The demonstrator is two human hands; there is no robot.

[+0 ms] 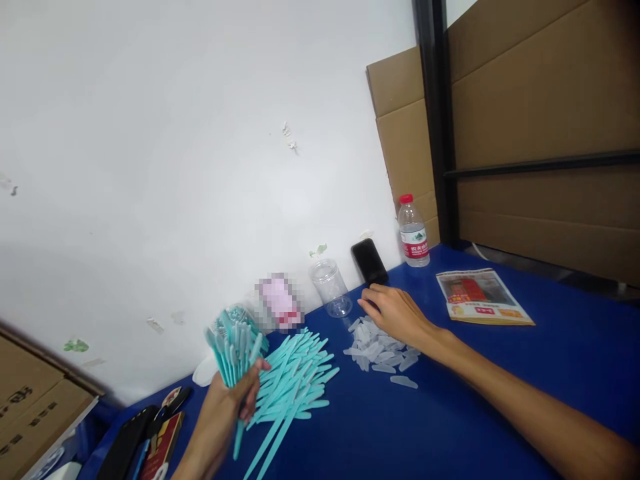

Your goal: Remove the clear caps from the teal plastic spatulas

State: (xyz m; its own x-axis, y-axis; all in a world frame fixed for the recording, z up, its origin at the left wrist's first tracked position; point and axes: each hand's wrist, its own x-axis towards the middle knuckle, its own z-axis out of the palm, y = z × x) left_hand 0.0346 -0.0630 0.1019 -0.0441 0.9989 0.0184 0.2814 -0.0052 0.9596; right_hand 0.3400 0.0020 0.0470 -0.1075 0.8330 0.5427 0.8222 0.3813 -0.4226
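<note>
My left hand [239, 393] is wrapped round a bundle of teal sticks [233, 350] with pale, translucent tips fanned upward. Beside it a loose pile of teal sticks [295, 373] lies on the blue table [380, 433]. Over the back of a heap of translucent white caps [380, 347] is my right hand [387, 307], its fingers curled together; whatever they hold, if anything, is too small to make out. A clear plastic jar [330, 288] stands just left of that hand. More teal sticks [237, 320] are behind the left hand, partly hidden.
A black phone [369, 261] and a pixelated pink item [280, 301] lean at the white wall. A red-capped bottle [414, 233] and a printed packet [483, 297] are at the right. A black case [127, 443] and a red box [164, 447] lie at the left edge.
</note>
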